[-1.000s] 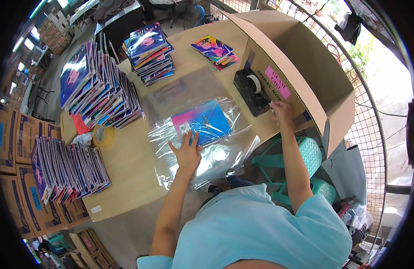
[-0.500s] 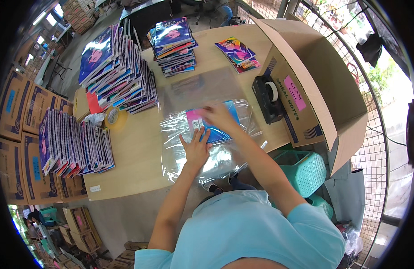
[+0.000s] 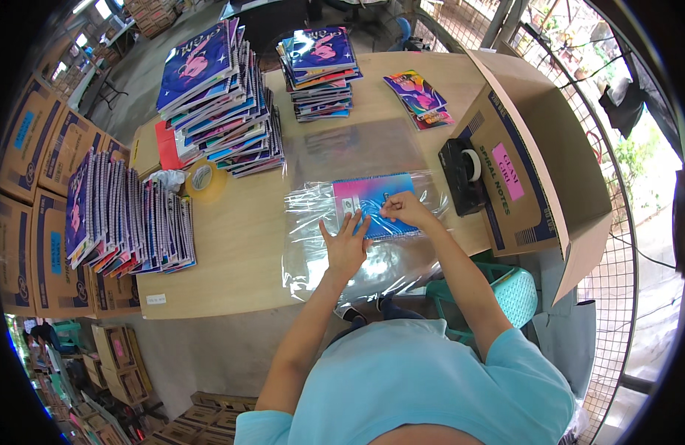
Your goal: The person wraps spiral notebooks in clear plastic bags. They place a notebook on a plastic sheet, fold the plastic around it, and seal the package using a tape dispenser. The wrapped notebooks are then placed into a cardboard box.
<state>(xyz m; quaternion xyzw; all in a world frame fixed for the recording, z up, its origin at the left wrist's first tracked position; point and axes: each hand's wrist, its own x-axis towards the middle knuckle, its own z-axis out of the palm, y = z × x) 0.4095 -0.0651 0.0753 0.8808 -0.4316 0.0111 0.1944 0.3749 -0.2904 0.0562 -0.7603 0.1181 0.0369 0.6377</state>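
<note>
A spiral notebook (image 3: 393, 187) with a pink and blue cover lies in the middle of the table, in or under clear plastic (image 3: 342, 268). My left hand (image 3: 348, 241) rests on its lower left part, fingers spread and pressing down. Over the notebook's right half, my right hand (image 3: 409, 210) has its fingertips drawn together in a pinch. Whatever those fingertips may hold is too small to make out. Beyond the notebook, more clear plastic (image 3: 350, 144) lies flat.
Stacks of spiral notebooks (image 3: 198, 67) stand at the back left, with another row (image 3: 127, 215) at the left. A black tape dispenser (image 3: 461, 176) sits beside an open cardboard box (image 3: 517, 167). A tape roll (image 3: 202, 178) and loose notebooks (image 3: 419, 93) also lie on the table.
My right hand has moved from the notebook's left side to its right half, its fingers now pinched. My left hand stays on the notebook. The whole view has shifted slightly.
</note>
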